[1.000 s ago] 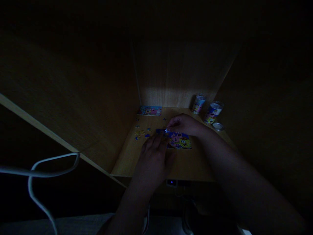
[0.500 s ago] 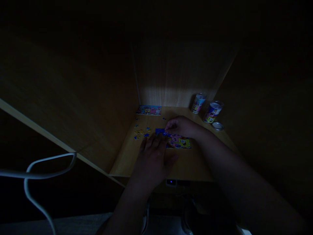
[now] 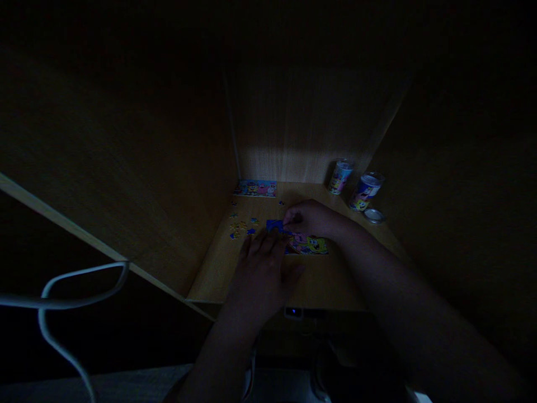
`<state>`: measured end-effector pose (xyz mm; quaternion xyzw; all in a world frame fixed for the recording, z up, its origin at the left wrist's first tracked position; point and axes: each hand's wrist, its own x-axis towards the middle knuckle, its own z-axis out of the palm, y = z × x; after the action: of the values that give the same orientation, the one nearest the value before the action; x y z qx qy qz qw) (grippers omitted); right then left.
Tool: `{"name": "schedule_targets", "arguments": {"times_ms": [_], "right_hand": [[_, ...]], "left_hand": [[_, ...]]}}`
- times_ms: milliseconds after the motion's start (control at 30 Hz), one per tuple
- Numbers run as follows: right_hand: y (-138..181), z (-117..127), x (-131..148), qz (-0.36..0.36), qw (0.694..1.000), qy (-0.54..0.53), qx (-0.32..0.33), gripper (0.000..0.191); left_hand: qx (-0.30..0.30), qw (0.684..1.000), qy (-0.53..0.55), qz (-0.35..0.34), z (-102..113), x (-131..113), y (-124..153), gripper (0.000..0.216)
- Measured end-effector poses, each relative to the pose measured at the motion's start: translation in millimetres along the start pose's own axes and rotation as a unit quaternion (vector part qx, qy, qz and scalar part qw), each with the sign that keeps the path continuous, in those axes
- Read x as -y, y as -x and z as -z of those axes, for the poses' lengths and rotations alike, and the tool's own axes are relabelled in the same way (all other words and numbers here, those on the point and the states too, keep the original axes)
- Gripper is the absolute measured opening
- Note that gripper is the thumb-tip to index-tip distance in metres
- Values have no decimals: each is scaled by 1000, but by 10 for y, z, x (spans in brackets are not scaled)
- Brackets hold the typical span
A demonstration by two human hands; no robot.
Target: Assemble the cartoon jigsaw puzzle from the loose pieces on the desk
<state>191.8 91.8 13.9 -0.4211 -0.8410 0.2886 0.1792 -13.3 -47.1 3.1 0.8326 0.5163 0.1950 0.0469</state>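
A partly joined jigsaw puzzle (image 3: 316,246) with blue, pink and yellow cartoon figures lies on the wooden desk top. My left hand (image 3: 262,268) rests flat over its left part, fingers stretched out and thumb apart, covering that section. At the puzzle's upper edge, my right hand (image 3: 308,216) has thumb and forefinger pinched together on a puzzle piece, mostly hidden by the fingers. Just left of my left fingertips are several loose puzzle pieces (image 3: 241,225), yellow and blue. One small loose piece (image 3: 281,203) sits above the puzzle.
Another joined puzzle strip (image 3: 255,188) lies against the back panel. Two clear-topped cartoon cans (image 3: 340,177) (image 3: 366,192) stand at the back right, beside a round lid (image 3: 373,215). Wooden walls enclose the desk. A white cable (image 3: 62,305) hangs at the left. Light is very dim.
Hardly anything differs. My right fingertips stay at the puzzle's upper edge with only a slight shift, and my left hand keeps its place.
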Motion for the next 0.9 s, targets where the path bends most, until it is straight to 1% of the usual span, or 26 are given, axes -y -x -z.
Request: {"name": "schedule_targets", "arguments": {"times_ms": [133, 467, 667, 767, 900], "right_hand": [[-1, -14, 2, 2, 1000, 5, -2, 9], [12, 3, 8, 40, 998, 47, 13, 13], [17, 19, 45, 61, 994, 89, 15, 11], [13, 32, 57, 81, 991, 110, 17, 10], [-2, 28, 42, 118, 988, 101, 16, 10]], "left_hand": [[11, 1000, -13, -2, -11, 2, 2, 60], [-1, 1000, -10, -5, -27, 2, 1, 59], [-11, 1000, -3, -12, -30, 2, 9, 59], [-2, 1000, -5, -7, -19, -10, -1, 58], [-2, 1000, -6, -5, -15, -18, -13, 57]]}}
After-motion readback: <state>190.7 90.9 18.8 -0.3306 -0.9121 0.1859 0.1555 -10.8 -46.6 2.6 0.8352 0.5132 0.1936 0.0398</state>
